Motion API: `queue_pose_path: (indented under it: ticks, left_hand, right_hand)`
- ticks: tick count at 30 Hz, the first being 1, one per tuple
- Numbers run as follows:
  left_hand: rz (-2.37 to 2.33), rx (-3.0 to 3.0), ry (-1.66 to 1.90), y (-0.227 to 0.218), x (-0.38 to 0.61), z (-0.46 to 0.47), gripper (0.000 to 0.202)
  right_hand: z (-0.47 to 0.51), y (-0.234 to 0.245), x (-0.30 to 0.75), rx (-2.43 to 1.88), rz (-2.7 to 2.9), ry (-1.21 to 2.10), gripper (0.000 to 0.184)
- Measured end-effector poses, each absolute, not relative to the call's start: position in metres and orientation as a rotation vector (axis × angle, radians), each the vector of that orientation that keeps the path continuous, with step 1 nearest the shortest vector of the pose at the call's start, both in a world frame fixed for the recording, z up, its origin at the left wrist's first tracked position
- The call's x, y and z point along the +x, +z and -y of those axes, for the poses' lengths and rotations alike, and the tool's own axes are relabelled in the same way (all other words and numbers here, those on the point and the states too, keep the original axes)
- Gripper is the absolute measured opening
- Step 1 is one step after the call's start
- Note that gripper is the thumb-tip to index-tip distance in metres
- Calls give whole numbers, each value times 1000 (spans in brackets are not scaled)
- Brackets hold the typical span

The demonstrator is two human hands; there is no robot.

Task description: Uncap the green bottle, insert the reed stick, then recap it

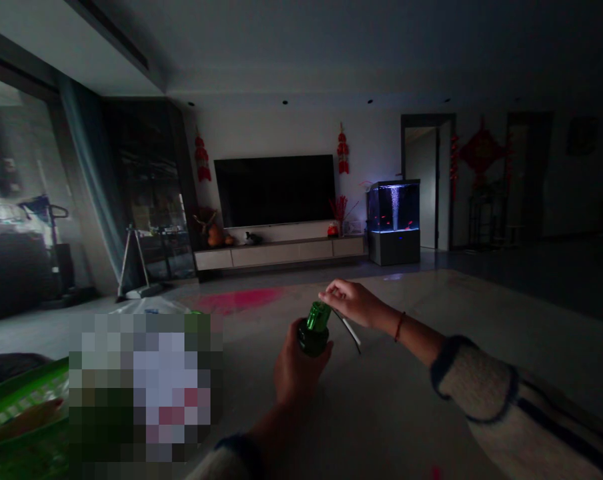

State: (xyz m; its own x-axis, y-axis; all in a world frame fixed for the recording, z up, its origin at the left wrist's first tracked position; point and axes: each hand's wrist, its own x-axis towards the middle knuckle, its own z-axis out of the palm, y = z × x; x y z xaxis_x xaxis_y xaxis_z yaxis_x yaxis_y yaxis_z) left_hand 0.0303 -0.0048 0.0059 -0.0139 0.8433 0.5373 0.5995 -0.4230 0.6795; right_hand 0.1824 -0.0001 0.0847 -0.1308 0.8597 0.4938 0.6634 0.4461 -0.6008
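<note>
My left hand [294, 367] is wrapped round the body of a green glass bottle [315, 327], holding it upright in front of me. My right hand [349, 301] is at the bottle's mouth with fingers pinched together, gripping a thin dark-and-white tool [350, 331] that hangs down to the right of the bottle neck. A red cord sits on the right wrist. The room is dim, so the bottle's top is hard to make out.
A green basket [19, 407] and a blurred patch lie at lower left. Ahead stand a TV [275, 190] on a low cabinet, a lit fish tank [394, 208], a tripod [134, 263] and an open doorway [426, 183].
</note>
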Motion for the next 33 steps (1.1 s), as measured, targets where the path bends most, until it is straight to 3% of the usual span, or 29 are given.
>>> queue_pose_path:
  ticks: [5,12,29,33]
  left_hand:
    - [-1541,2103,1336,8,29,7,52]
    - [-1551,2134,1297,5,30,7,51]
    - [-1503,2126,1282,3,31,8,51]
    - [-1538,2118,1284,3,31,7,50]
  right_hand:
    - [12,87,178,-1418,1961,125,47]
    - [18,84,172,-1397,2040,43,41]
    - [22,94,187,-1107,2369,204,22]
    - [21,93,188,-1110,2372,229,36]
